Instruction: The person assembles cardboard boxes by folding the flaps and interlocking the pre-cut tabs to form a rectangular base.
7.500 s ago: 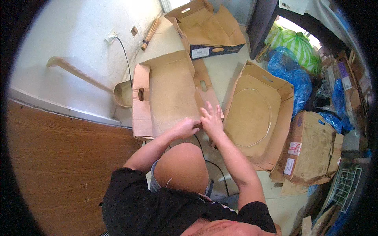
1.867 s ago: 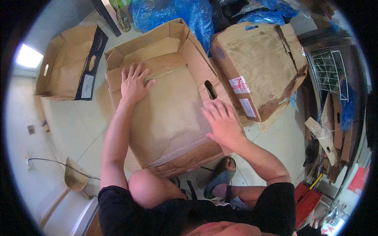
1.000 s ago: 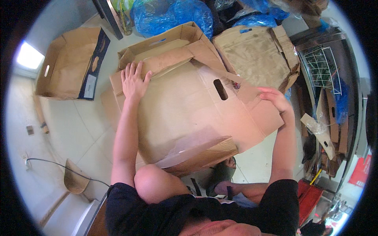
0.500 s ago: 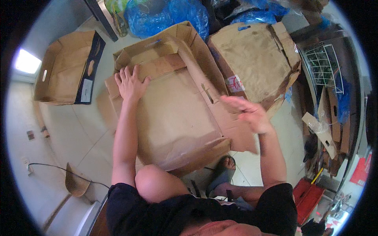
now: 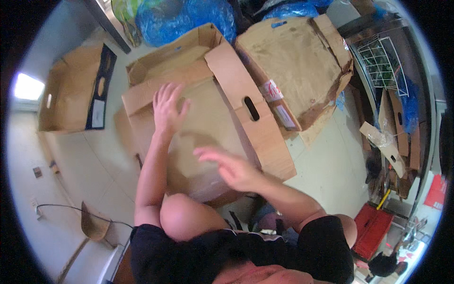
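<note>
A shallow brown cardboard box (image 5: 208, 111) lies before me, overlapping another open cardboard box (image 5: 172, 59) behind it. Its right side flap (image 5: 272, 142), with a dark hand slot, is folded outward and lies nearly flat. My left hand (image 5: 169, 110) is spread, fingers pointing away, at the far left part of the box by its far flap; it holds nothing. Over the near middle of the box hovers my right hand (image 5: 229, 168), slightly blurred, fingers stretched to the left and nothing in them. The near edge of the box is partly hidden by my right arm and knee.
An open box with a dark side (image 5: 75, 92) stands at the left. A worn flattened carton (image 5: 295, 66) lies at the right. Blue plastic bags (image 5: 184, 21) are behind. A white wire rack (image 5: 380, 64), a red toolbox (image 5: 373, 227) and a dustpan (image 5: 94, 222) are around the sides.
The right flap has gone from standing up to folded outward. My right hand has moved from outside that flap leftward over the box. My left hand has shifted slightly right and nearer.
</note>
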`<act>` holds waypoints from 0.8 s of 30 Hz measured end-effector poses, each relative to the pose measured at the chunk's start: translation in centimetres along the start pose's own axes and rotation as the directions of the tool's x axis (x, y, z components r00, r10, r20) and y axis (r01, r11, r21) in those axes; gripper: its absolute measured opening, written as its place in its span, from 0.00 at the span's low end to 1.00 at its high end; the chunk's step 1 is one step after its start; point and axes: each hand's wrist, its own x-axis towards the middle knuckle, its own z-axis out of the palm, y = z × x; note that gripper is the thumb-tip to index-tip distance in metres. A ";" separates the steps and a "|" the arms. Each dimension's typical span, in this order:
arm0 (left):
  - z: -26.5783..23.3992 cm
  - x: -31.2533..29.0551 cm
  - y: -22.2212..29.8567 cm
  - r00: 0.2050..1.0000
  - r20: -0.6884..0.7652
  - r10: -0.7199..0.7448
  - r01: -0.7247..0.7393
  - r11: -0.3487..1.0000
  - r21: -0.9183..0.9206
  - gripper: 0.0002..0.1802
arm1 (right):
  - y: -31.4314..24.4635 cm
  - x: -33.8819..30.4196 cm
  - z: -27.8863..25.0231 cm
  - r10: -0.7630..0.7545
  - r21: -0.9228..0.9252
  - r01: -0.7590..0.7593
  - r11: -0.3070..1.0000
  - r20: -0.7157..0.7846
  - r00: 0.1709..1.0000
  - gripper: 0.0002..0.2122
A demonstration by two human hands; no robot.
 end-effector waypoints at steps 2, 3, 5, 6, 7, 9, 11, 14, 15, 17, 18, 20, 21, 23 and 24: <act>0.8 -0.9 1.7 0.988 0.148 -0.042 0.018 0.988 0.156 0.36 | -1.8 -0.7 -3.9 -0.019 -0.481 -0.060 0.875 -0.159 0.987 0.22; 0.9 -1.4 2.1 0.975 0.211 -0.071 0.019 0.971 0.240 0.37 | -4.0 -0.3 -5.3 0.025 -0.697 -0.150 0.701 -0.187 0.982 0.28; 1.0 -0.7 2.3 0.955 0.272 -0.117 0.051 0.970 0.239 0.41 | -5.3 -1.5 -7.3 0.100 -0.939 -0.217 0.268 -0.196 0.975 0.40; 1.4 -0.3 2.2 0.957 0.256 -0.135 0.078 0.972 0.221 0.41 | -3.4 -3.5 -7.5 0.164 -0.979 -0.188 0.083 -0.173 0.971 0.45; 1.8 -0.2 1.9 0.957 0.242 -0.160 0.110 0.972 0.208 0.40 | -3.3 -4.0 -7.7 0.251 -0.974 -0.224 0.019 -0.212 0.944 0.48; 2.3 -0.6 1.1 0.967 0.212 -0.145 0.097 0.970 0.221 0.41 | -3.6 -5.1 -8.0 0.444 -0.935 -0.355 -0.016 -0.325 0.835 0.53; 2.5 -0.6 0.9 0.972 0.192 -0.137 0.092 0.970 0.227 0.41 | -3.6 -5.4 -8.3 0.608 -0.851 -0.524 0.029 -0.401 0.685 0.53; 2.6 -0.4 0.3 0.979 0.163 -0.127 0.088 0.969 0.230 0.41 | -2.0 -5.4 -10.0 0.711 -0.709 -0.690 0.146 -0.410 0.571 0.46; 2.9 -0.6 0.0 0.982 0.150 -0.117 0.080 0.969 0.235 0.41 | -1.7 -5.6 -10.7 0.699 -0.640 -0.733 0.230 -0.415 0.582 0.42; 3.1 -0.9 -0.3 0.986 0.136 -0.100 0.065 0.968 0.243 0.41 | 0.7 -8.5 -14.8 0.646 -0.575 -0.728 0.373 -0.402 0.649 0.35; 3.4 -0.7 0.2 0.988 0.132 -0.083 0.052 0.973 0.226 0.41 | 3.2 -12.9 -19.1 0.598 -0.586 -0.695 0.416 -0.399 0.695 0.32; 3.0 -0.5 0.2 0.989 0.112 -0.096 0.066 0.967 0.244 0.40 | 2.3 -12.9 -21.0 0.631 -0.365 -0.717 0.594 -0.342 0.697 0.26; 2.6 -0.5 0.4 0.989 0.102 -0.108 0.079 0.963 0.256 0.40 | 0.5 -12.8 -21.7 0.708 -0.093 -0.753 0.652 -0.282 0.648 0.24; 2.5 -0.2 0.9 0.989 0.089 -0.122 0.097 0.964 0.247 0.40 | -1.7 -11.9 -20.4 0.758 0.246 -0.717 0.652 -0.171 0.630 0.22; 2.5 -0.2 0.5 0.987 0.089 -0.133 0.109 0.965 0.238 0.39 | -1.3 -11.4 -18.3 0.744 0.308 -0.687 0.659 -0.132 0.655 0.22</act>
